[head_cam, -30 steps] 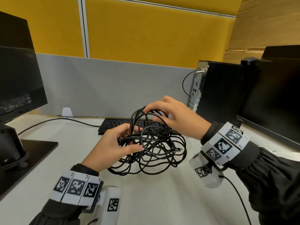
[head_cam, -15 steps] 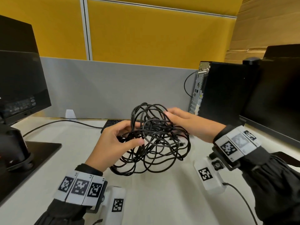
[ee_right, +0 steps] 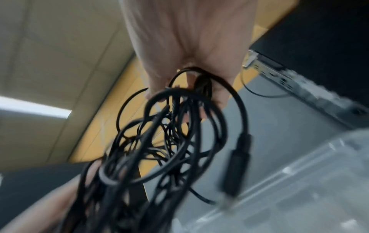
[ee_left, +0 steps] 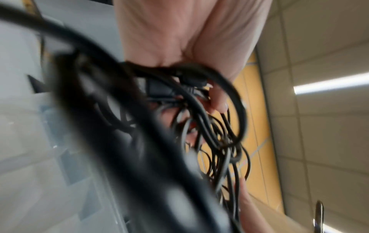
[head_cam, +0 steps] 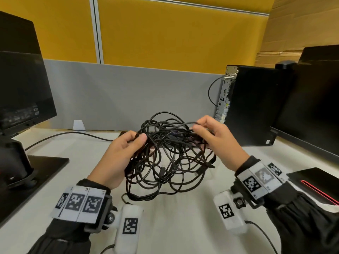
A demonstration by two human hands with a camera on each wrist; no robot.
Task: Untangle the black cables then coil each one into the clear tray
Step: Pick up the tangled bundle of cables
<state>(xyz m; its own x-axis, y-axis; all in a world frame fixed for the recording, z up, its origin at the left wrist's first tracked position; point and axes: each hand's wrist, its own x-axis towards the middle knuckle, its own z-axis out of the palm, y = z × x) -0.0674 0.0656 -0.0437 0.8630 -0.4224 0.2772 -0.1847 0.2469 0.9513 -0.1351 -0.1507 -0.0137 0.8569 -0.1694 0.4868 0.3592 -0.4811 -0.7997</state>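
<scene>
Untangling step — both your hands, left hand (head_cam: 117,158) and right hand (head_cam: 218,142), grip the black cables (head_cam: 170,156) above the table (head_cam: 174,226) — next, free one end.

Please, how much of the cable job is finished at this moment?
Done: nothing visible yet; the black cables are one tangled bundle, none separated or coiled. In hand: the left hand grips one side of the bundle above the desk, and the right hand pinches a loop at its top. Left: all the untangling, then coiling each cable into the clear tray, glimpsed blurred in the right wrist view.
</scene>
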